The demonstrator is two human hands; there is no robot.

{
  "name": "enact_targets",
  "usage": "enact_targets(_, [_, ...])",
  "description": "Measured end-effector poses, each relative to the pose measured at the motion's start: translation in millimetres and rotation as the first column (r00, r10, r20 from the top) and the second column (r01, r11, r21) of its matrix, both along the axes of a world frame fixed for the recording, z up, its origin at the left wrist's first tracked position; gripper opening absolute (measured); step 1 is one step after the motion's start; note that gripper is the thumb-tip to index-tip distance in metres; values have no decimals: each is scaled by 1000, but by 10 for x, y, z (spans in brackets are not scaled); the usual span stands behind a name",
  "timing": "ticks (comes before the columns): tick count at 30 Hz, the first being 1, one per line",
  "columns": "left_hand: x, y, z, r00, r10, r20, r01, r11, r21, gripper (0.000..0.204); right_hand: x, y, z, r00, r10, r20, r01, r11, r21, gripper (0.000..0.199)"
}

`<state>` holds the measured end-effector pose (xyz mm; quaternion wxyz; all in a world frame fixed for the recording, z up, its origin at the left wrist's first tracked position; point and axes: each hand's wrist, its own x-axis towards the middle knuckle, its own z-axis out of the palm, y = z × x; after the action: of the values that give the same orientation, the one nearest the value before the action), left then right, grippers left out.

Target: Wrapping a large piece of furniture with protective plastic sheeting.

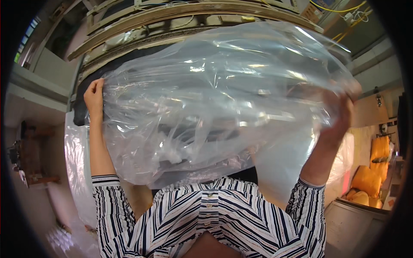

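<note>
Striped shirt cloth (206, 223) is seen closest to the camera, with both sleeves reaching forward at either side. Beyond it, a large clear plastic sheet (215, 90) is held spread out between the two hands, over the middle of the table (97, 56) and across most of its width; it is creased all over, and bright glints are thrown back by its folds. By the left hand (94, 94), near the table's left edge, the sheet's end is pinched: the fingers are curled in and closed against the thumb. The right hand (342, 105) is placed at the sheet's other end, toward the table's right side; it is blurred and partly covered by the plastic, so how far its fingers are closed cannot be told. Under the sheet a black cloth (81, 103) is laid, its corner left uncovered near the left hand. Along the table's far edge a wooden rail (163, 16) is seen, and a yellow cable (337, 9) is strung past the far right corner. Orange covers (370, 174) are seen well apart at right.
</note>
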<state>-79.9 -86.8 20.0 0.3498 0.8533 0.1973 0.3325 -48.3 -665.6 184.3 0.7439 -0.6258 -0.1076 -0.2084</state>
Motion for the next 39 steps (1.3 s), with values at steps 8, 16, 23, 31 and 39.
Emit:
enact_targets(8, [-332, -464, 286, 974, -177, -139, 184, 982, 37, 19, -619, -946, -1011, 755, -298, -583, -485, 343, -804, 25])
enact_targets(16, [-439, -441, 337, 979, -190, -76, 196, 977, 87, 14, -56, -859, -834, 727, -198, -657, -683, -303, -664, 20])
enact_targets(23, [-447, -485, 367, 986, -154, -58, 162, 973, 162, 12, 1258, 171, -856, 978, -200, 51, 100, 244, -965, 31])
enact_targets(31, [-510, -639, 456, 987, -153, -43, 157, 978, 135, 11, 1305, 186, -901, 971, -46, -233, -141, 679, -721, 14])
enact_targets(39, [-752, -263, 494, 986, -155, 68, 160, 985, -65, 11, 962, 149, -903, 885, -7, -466, -232, 861, -454, 11])
